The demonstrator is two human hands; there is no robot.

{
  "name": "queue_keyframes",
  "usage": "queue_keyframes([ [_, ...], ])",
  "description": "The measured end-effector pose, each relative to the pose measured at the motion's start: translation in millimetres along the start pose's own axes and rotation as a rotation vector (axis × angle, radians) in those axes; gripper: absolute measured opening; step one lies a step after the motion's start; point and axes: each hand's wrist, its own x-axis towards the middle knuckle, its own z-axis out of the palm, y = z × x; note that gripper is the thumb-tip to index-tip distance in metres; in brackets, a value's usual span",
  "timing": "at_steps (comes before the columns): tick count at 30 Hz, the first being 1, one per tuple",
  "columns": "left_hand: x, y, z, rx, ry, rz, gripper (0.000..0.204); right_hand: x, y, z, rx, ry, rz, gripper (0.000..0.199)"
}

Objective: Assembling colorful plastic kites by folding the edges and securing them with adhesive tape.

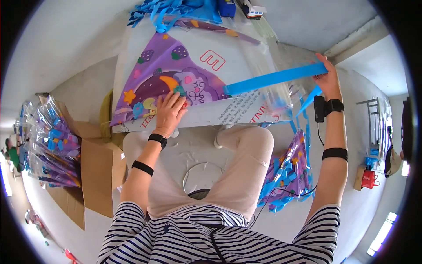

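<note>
A purple triangular sheet (pixel 171 66) with a cartoon cloud, moon and berries, shaped like a kite, lies on the white printed board in front of me. My left hand (pixel 170 112) rests flat on its lower part, fingers stretched out, holding nothing. From the sheet's right corner a wide blue ribbon (pixel 277 80) runs taut to the right, sloping up. My right hand (pixel 327 77), raised off the board's right side, is closed on its far end. A further length of ribbon (pixel 311 99) hangs below that hand. Clear plastic film (pixel 263 53) lies along the board's right side.
Blue ribbons (pixel 176 11) are heaped at the board's far edge, beside a blue box (pixel 227 8). An open carton (pixel 103 176) stands left, near bagged purple pieces (pixel 57 145). Purple pieces with blue ribbons (pixel 288 171) hang by my right knee. A cable (pixel 290 191) crosses there.
</note>
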Motion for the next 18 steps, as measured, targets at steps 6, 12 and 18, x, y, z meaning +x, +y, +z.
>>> queue_keyframes([
  [6, 32.1, 42.5, -5.4, -0.108, -0.165, 0.126, 0.062, 12.2, 14.3, -14.5, 0.046, -0.021, -0.039, 0.041],
  [12, 63.8, 93.9, 35.0, -0.139, -0.326, 0.139, 0.08, 12.2, 8.0, -20.9, 0.132, -0.078, -0.023, 0.043],
  [18, 67.1, 106.3, 43.9, -0.158, -0.332, 0.102, 0.08, 26.7, -71.3, -100.8, 0.248, -0.044, -0.221, 0.04],
])
